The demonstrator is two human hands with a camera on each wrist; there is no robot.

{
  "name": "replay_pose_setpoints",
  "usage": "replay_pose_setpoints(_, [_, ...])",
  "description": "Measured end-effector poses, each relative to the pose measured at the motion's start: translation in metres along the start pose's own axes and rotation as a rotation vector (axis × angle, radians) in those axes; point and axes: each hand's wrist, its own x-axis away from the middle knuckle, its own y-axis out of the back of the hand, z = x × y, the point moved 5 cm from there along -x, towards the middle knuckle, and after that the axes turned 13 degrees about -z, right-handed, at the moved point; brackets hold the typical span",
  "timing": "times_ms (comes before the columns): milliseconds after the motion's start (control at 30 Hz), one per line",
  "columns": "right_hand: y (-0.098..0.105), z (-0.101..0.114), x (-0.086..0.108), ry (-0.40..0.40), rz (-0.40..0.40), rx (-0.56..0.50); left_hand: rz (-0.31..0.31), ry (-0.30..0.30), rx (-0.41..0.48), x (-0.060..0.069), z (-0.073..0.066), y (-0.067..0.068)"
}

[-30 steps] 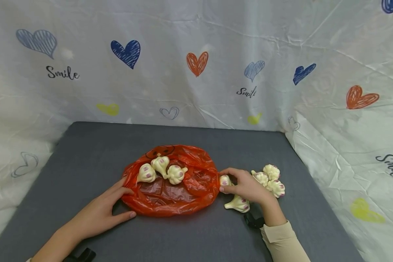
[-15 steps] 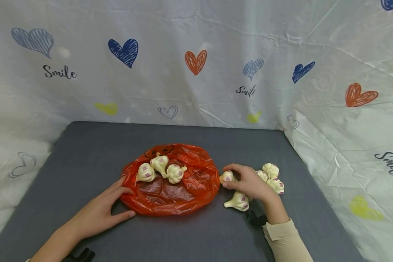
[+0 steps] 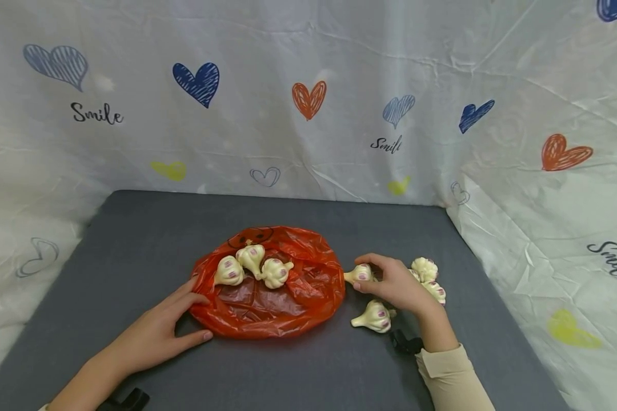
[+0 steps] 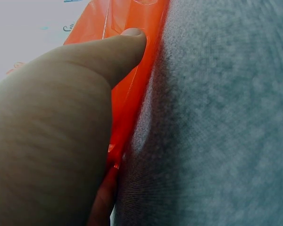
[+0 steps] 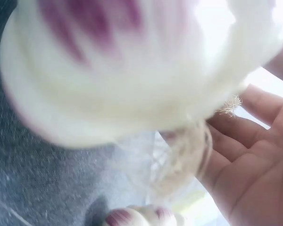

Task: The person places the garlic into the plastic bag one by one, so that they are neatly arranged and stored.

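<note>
A red plastic bag [image 3: 283, 319] lies spread on the table, three garlic bulbs [image 3: 275, 273] on its far left part. My left hand [image 3: 149, 339] rests at its left side, fingers on the edge and thumb straight along the front; in the left wrist view the thumb [image 4: 118, 52] touches the red plastic [image 4: 132, 94]. Just right of the bag, my right hand [image 3: 396, 282] pinches a garlic bulb [image 3: 360, 273], its stem pointing at the bag's edge. Another bulb [image 3: 374, 317] lies in front of that hand. A blurred bulb [image 5: 118, 80] looms large in the right wrist view.
More garlic bulbs [image 3: 424, 269] lie clustered beyond my right hand, partly hidden by it. The dark grey table [image 3: 288, 377] meets a pale curtain [image 3: 339, 51] printed with hearts along its back and sides. Black straps or mounts show at both wrists.
My right hand has drawn back slightly right and away from me with the pinched bulb, which now shows more beside the bag. The left hand and the bag have stayed in place.
</note>
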Motion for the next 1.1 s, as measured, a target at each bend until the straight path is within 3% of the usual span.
replay_pose_setpoints(800, [0.012,0.018,-0.008,0.017,-0.05,-0.054,0.004,0.008,0.0,0.001,0.001,0.0])
replay_pose_setpoints(1100, [0.017,0.026,-0.013,0.038,-0.07,-0.029,0.001,0.007,0.003,0.002,0.001,0.0])
